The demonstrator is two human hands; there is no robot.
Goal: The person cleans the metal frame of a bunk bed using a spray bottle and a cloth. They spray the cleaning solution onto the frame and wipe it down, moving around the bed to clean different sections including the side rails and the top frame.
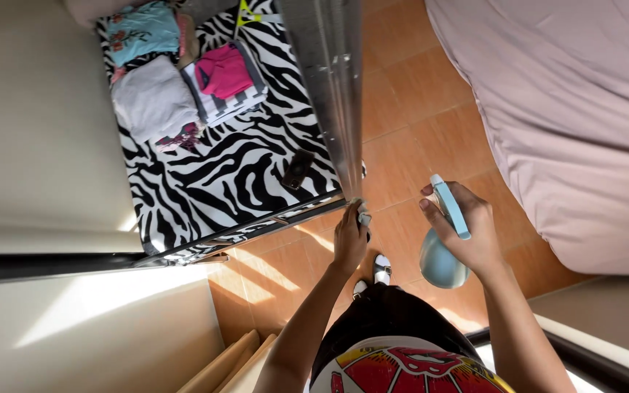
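**Hands at the wardrobe door edge: visible and obscured items**

The right hand (467, 229) is closed around a pale blue spray bottle (442, 251), fingers wrapped over the trigger head; the lower body of the bottle is partly covered by the palm. The left hand (351, 236) presses against the lower end of the metal door edge (329, 87), gripping a small light object (364, 217) (too small to identify). The door edge runs out of view at the top. To the left, a zebra-patterned shelf liner (220, 175) carries folded clothes (158, 102) at the far end and a small dark object (298, 169), indistinct. A pink bed cover (569, 109) lies at right, cut off by the picture edge. The feet (381, 268) on the tiled floor (409, 153) are mostly hidden by the body.
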